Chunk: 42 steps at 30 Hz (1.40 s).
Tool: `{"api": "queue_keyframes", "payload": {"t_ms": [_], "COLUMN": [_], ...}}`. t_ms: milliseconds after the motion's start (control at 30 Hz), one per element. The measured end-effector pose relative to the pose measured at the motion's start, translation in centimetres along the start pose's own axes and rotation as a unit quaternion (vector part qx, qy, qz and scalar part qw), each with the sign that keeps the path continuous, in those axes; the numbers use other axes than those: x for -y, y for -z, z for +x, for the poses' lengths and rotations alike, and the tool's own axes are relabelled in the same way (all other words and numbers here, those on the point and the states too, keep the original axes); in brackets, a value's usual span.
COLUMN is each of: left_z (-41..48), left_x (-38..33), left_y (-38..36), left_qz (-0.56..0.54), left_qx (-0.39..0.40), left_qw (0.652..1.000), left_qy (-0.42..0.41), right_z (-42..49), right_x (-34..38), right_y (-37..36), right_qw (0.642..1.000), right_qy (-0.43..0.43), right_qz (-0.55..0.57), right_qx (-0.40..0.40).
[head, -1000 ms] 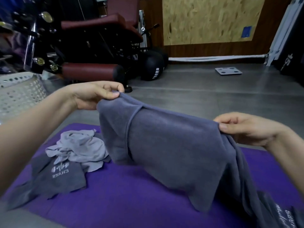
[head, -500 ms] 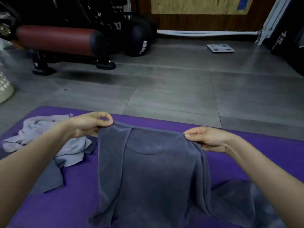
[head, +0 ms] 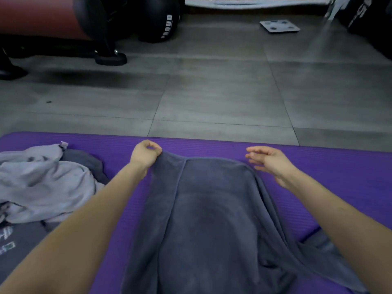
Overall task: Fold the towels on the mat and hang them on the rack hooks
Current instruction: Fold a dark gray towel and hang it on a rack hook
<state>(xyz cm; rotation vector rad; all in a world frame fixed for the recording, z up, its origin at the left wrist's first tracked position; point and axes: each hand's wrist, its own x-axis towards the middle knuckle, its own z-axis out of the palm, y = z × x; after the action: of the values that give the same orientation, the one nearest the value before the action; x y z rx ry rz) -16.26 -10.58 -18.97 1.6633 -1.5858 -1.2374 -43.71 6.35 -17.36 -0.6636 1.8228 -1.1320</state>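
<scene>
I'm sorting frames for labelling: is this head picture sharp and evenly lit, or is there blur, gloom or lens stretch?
Head view: dim overall, so the dark towel shows little texture; the right hand is motion-smeared, the left hand pinching the towel is sharper; the ball and scale at the top are soft; the forearms balloon toward the lower corners, wide-angle stretch.

Three towels (head: 207,219), perhaps four; one mat (head: 318,166); one scale (head: 279,26).

Grey floor tiles (head: 212,92) stretch ahead; a flat scale (head: 279,26) lies far beyond the right hand (head: 273,164), a black ball (head: 161,18) far beyond the left hand (head: 144,155).
</scene>
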Motion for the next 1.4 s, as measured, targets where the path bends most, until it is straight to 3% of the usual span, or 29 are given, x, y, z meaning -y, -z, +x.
{"api": "queue_keyframes", "payload": {"t_ms": [167, 267, 333, 467, 533, 633, 733, 800, 900, 967, 1067, 1267, 1400], "left_z": [-1.1, -4.0, -6.4, -11.4, -14.0, -17.4, -19.3, -19.9, -21.3, -22.5, -24.2, -25.4, -25.4], "left_x": [1.5, 1.1, 0.5, -1.3, -2.5, -4.1, -5.3, -6.1, -7.1, -6.6, -4.8, -1.0, -0.1], "left_y": [-2.7, -5.9, -8.5, -14.6, -17.5, -20.8, -22.6, -23.5, -24.6, -25.6, -27.1, -28.3, -27.9], "left_qz": [0.158, 0.159, 0.158, 0.223, 0.249, 0.278, 0.302, 0.336, 0.381, 0.405, 0.423, 0.438, 0.412], "left_qx": [-0.025, 0.068, 0.146, 0.291, 0.355, 0.414, 0.433, 0.441, 0.456, 0.454, 0.447, 0.391, 0.366], "left_qw": [0.984, 0.971, 0.945, 0.832, 0.782, 0.717, 0.641, 0.592, 0.549, 0.523, 0.537, 0.633, 0.682], "left_qy": [-0.082, -0.163, -0.245, -0.417, -0.448, -0.487, -0.557, -0.584, -0.587, -0.597, -0.577, -0.504, -0.481], "right_z": [-2.2, -4.7, -7.4, -14.1, -17.1, -20.1, -21.2, -21.3, -21.0, -20.6, -20.1, -18.5, -18.1], "right_x": [-0.5, -0.8, -1.2, -2.7, -4.0, -7.0, -12.0, -15.8, -20.6, -22.6, -24.8, -26.6, -27.6], "right_y": [1.9, 4.9, 7.5, 13.5, 16.7, 20.1, 22.1, 22.6, 23.1, 24.0, 25.8, 28.3, 28.6], "right_qw": [0.999, 0.997, 0.990, 0.968, 0.969, 0.979, 0.974, 0.945, 0.848, 0.809, 0.784, 0.787, 0.789], "right_qy": [-0.032, -0.058, -0.092, -0.155, -0.160, -0.121, -0.060, 0.009, 0.151, 0.188, 0.233, 0.237, 0.291], "right_qz": [-0.006, -0.054, -0.107, -0.188, -0.187, -0.166, -0.217, -0.322, -0.496, -0.548, -0.574, -0.570, -0.540], "right_qx": [-0.022, -0.009, 0.026, 0.054, 0.036, -0.011, -0.021, -0.055, -0.112, -0.097, -0.052, 0.014, -0.017]}}
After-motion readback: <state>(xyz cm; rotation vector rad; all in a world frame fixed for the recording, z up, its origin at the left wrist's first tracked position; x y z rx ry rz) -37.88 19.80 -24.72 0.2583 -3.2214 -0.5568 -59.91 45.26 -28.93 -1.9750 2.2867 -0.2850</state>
